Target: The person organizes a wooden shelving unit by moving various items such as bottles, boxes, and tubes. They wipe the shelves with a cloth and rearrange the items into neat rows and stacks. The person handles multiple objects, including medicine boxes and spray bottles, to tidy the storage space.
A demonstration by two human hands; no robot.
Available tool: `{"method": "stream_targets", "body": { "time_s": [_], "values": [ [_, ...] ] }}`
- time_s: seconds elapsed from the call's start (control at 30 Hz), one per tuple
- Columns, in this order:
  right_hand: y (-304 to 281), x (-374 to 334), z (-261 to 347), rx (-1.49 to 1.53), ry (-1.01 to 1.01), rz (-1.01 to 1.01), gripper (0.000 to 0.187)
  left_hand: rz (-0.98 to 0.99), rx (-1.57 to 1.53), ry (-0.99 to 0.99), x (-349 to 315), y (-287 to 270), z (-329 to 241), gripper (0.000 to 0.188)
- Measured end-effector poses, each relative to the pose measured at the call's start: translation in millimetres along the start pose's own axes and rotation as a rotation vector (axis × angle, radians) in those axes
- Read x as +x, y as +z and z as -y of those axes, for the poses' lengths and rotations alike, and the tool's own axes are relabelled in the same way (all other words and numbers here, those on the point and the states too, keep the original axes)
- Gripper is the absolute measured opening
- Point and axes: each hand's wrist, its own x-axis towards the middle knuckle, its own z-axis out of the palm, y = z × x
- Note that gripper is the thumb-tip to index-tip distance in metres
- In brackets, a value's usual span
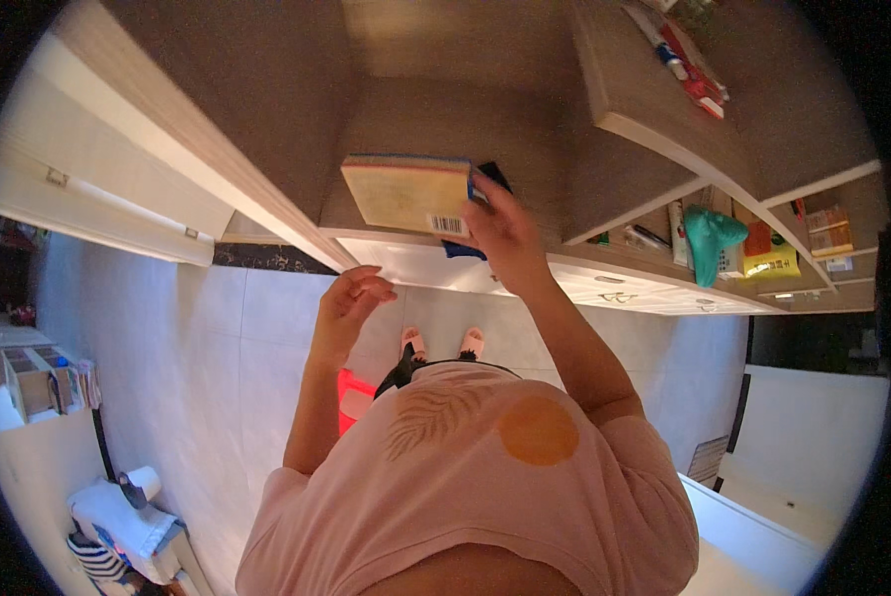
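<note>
A thick book [405, 194] with a pale yellow cover and a barcode at its corner is at the shelf's front, tilted a little. My right hand [505, 233] grips its right end, fingers over the edge and thumb by the barcode. Behind and below the book, a dark blue item [462, 249] shows in part; its kind is hidden. My left hand [353, 301] hangs lower left of the book, holding nothing, its fingers loosely bent and apart. The wooden shelf [435, 114] stretches around and behind the book.
On the right, cubbies hold a teal bag [712, 243], a yellow packet [771, 262] and small boxes. Red and white tubes [699, 84] lie on an upper shelf. White drawers [614, 288] run below. A red object [356, 397] stands on the floor beside me.
</note>
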Motion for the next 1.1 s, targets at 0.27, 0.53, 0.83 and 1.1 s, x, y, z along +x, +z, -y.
{"method": "stream_targets", "body": {
  "time_s": [0.27,0.53,0.83,1.1],
  "values": [
    [-23.6,-53.2,60.4,-0.62,-0.402,0.167,0.051,0.283,-0.637,-0.01,22.8,76.6,-43.3,0.055],
    [-56.5,-59.1,57.9,-0.802,-0.723,0.091,0.039,0.109,-0.575,-0.038,19.3,113.3,-69.7,0.03],
    [-58.3,-57.7,64.1,-0.667,-0.596,-0.061,0.038,-0.099,-0.181,0.069,10.3,107.2,-70.0,0.027],
    [-59.1,-30.6,75.3,0.209,0.143,0.258,0.039,0.065,0.245,0.087,-12.5,61.0,-117.8,0.036]
  ]
}}
